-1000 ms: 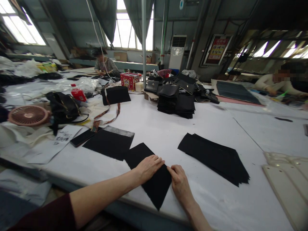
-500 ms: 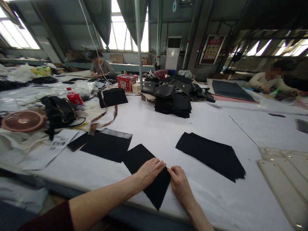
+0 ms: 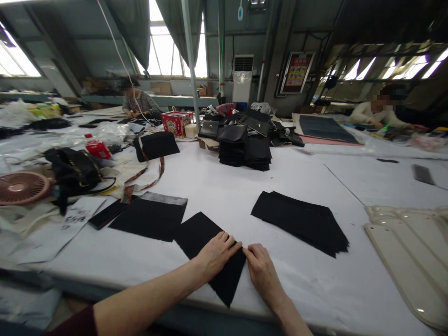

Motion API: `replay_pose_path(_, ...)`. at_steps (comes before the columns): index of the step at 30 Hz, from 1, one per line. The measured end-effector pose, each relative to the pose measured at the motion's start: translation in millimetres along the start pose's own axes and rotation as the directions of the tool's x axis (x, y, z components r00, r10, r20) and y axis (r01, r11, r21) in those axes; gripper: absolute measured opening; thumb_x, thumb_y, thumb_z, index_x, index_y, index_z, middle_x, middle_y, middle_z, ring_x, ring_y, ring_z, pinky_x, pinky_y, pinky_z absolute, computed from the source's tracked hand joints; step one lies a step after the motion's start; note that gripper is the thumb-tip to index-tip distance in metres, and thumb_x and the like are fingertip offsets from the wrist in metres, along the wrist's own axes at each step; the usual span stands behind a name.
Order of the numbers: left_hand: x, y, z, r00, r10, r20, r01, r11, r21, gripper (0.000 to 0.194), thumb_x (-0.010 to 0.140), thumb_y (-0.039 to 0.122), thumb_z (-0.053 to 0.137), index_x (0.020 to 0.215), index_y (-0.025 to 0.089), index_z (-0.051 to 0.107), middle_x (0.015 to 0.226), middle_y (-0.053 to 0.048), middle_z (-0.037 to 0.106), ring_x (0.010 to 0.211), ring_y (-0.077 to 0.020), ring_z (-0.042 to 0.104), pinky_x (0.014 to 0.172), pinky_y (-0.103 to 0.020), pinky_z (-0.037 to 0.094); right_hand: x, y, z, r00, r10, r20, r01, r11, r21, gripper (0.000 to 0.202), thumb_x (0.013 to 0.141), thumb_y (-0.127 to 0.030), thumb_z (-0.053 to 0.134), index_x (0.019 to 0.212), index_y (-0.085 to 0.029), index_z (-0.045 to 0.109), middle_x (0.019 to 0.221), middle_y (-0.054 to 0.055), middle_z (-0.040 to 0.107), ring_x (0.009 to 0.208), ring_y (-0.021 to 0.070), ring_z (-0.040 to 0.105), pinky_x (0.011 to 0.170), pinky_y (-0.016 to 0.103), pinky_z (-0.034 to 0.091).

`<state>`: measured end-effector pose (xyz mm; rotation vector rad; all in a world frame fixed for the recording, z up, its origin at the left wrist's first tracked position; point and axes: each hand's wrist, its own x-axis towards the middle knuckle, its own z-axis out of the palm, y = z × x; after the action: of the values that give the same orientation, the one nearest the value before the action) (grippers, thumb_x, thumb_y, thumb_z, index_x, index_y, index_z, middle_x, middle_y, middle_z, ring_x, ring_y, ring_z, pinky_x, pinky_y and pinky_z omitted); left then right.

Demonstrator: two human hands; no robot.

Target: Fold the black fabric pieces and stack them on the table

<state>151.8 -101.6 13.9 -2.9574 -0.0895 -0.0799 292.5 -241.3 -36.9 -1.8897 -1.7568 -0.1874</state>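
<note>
A black rectangular piece (image 3: 201,233) lies slanted near the table's front edge. Across its upper right part rests my left hand (image 3: 217,254), fingers close together and pressed on the surface. My right hand (image 3: 261,266) pinches the right edge of the same piece between thumb and fingers. Just to the left is another black sheet (image 3: 149,217) with a greyish strip along its far edge, touching or nearly touching the first. A fanned stack of black pieces (image 3: 299,219) lies to the right.
Farther back stands a pile of black pouches (image 3: 245,140). At left are a pink fan (image 3: 23,186), a black bag (image 3: 75,170) and a phone-like dark object (image 3: 108,212). Pale panels (image 3: 402,252) lie at right. Two people work at the far tables.
The view has turned slightly right, so the background sits farther left. Both hands stay at the black piece; the left hand's fingers have shifted slightly along its edge.
</note>
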Motion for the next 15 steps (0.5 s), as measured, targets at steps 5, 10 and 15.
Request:
replay_pose_path(5,0.3,0.9,1.0,1.0,-0.003,-0.015,0.003,1.0,0.015,0.048,0.091,0.018,0.047,0.138,0.021,0.039,0.112,-0.009,0.057,0.101,-0.0242,0.051,0.092,-0.036,0.039,-10.6,-0.8,-8.9,0.999,0.037,-0.03,-0.037,0.999,-0.024,0.028,0.089,-0.004,0.042,0.104,-0.017,0.061,0.093,0.007,0.056,0.089,0.0207,0.049,0.08,0.036,0.042)
replay_pose_path(10,1.1,1.9,4.9,1.0,-0.003,-0.007,0.004,1.0,0.029,0.053,0.088,0.019,0.051,0.14,0.02,0.039,0.112,-0.01,0.057,0.103,-0.0266,0.051,0.095,-0.039,0.038,-17.1,2.8,-15.3,0.989,0.139,-0.041,-0.137,0.99,0.042,0.028,0.088,-0.004,0.041,0.101,-0.019,0.061,0.094,0.006,0.056,0.091,0.0208,0.05,0.08,0.036,0.042)
replay_pose_path(15,1.4,4.8,6.6,1.0,-0.016,-0.006,0.016,0.999,0.03,0.053,0.09,0.02,0.05,0.142,0.019,0.037,0.117,-0.011,0.057,0.109,-0.0271,0.051,0.1,-0.041,0.036,-8.5,-4.8,-10.9,0.985,0.169,-0.035,-0.171,0.984,-0.053,0.057,0.083,0.0,0.037,0.134,-0.023,0.046,0.099,0.008,0.057,0.092,0.0213,0.051,0.078,0.035,0.042)
